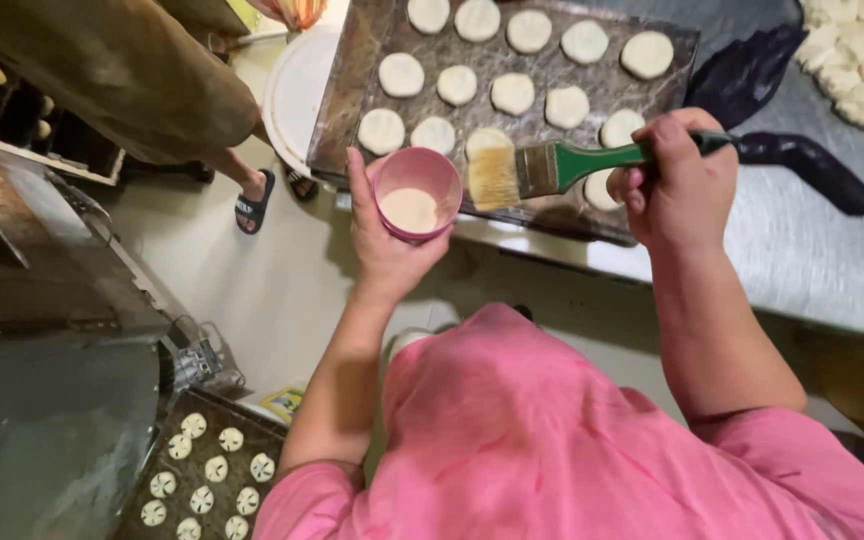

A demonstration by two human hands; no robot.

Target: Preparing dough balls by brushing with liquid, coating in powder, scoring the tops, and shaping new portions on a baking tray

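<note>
One small round pink plastic cup (pixel 414 192) of pale wash sits in my left hand (pixel 384 245), fingers curled shut around its wall, held level just off the near edge of the dark metal baking tray (pixel 347 100) so drips likely fall short of the dough. My right hand (pixel 680 185) is fisted tight on the green-handled flat brush (pixel 552 168), bristles lying over the tray's near row of pale round dough discs (pixel 512 92), probably for short strokes. Right of the tray, bare steel tabletop (pixel 802 250) gives my elbow room; left of it the floor drops away.

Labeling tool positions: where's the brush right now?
In the head view, the green-handled brush is held in the right hand, bristles over the near edge of the baking tray, just right of the pink cup in the left hand.
</note>
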